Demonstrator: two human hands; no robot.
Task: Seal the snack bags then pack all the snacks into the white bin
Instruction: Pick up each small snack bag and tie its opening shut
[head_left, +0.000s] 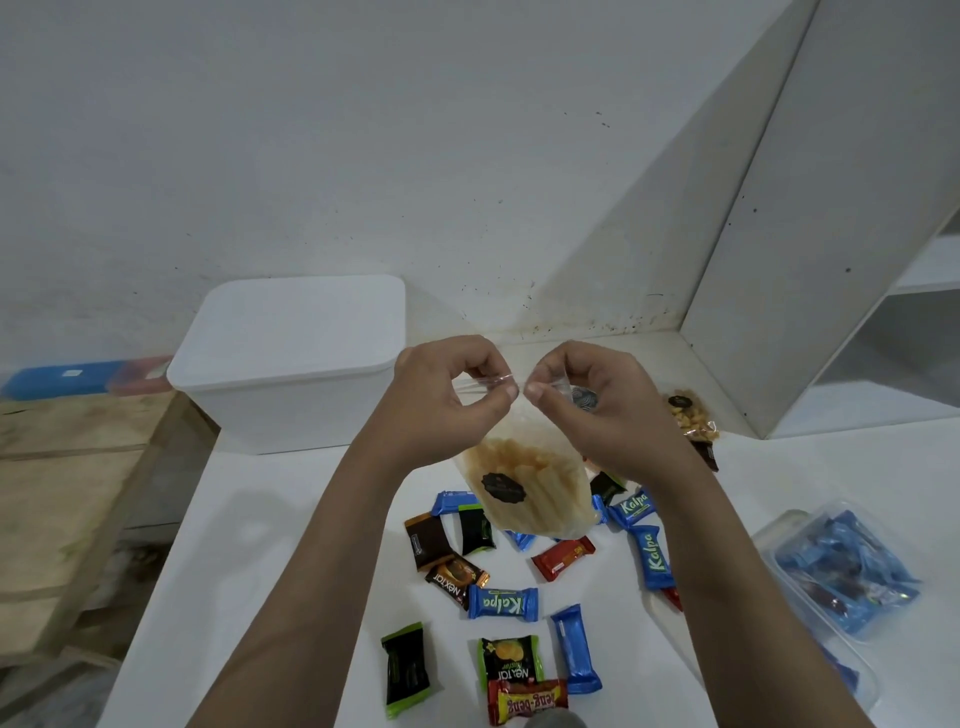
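Nearest the person, small wrapped snacks (503, 603) lie scattered on the white tabletop (270, 519), with a clear container of blue sweets (841, 571) at 3 o'clock. Above them, the left hand (441, 400) and right hand (597, 405) each pinch the top edge of a clear snack bag (524, 493) of pale sticks, held off the surface. A bag of nuts (693, 421) lies at 2 o'clock. The lidded white bin (291, 364) stands at 10 o'clock against the stained white wall (415, 156).
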